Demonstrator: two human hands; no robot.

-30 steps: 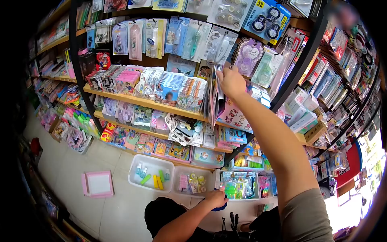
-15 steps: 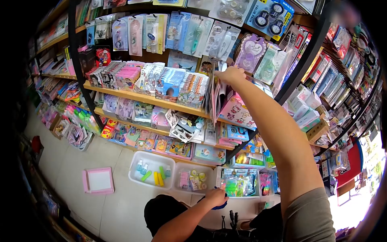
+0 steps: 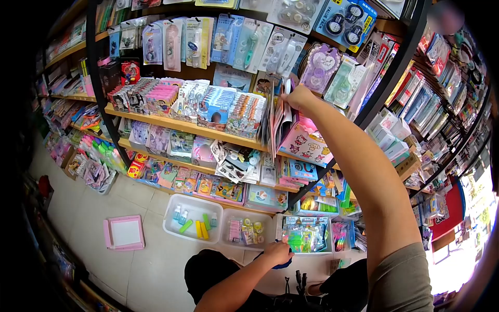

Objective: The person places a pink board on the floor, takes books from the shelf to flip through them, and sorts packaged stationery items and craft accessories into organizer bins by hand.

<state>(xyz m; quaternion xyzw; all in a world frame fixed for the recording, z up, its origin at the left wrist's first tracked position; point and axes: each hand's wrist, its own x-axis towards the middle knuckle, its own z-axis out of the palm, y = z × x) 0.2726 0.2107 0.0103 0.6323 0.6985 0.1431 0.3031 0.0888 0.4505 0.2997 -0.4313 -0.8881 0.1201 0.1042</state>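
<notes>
My right hand (image 3: 296, 98) reaches up to the shelf, its fingers closed over the upper edge of a bunch of thin flat packets (image 3: 274, 122) standing on end. What is printed on them cannot be made out. Just right of the packets sits a pink box with cartoon figures (image 3: 304, 141), partly behind my forearm. Lower down, my left hand (image 3: 277, 253) is closed on a dark blue cloth-like item (image 3: 284, 264), mostly hidden under the hand. It is close to a white bin of bright packets (image 3: 305, 235).
Display boxes of small packets (image 3: 212, 107) line the wooden shelf (image 3: 182, 125), below hanging blister packs (image 3: 251, 44). On the floor stand a white tub with bottles (image 3: 171, 229) and a pink-framed tray (image 3: 125, 232). A black shelf post (image 3: 387, 78) rises behind my right forearm.
The view has shifted slightly. My right hand stays at the top of the thin packets, which look slightly more fanned apart. My left hand is nearly unmoved.
</notes>
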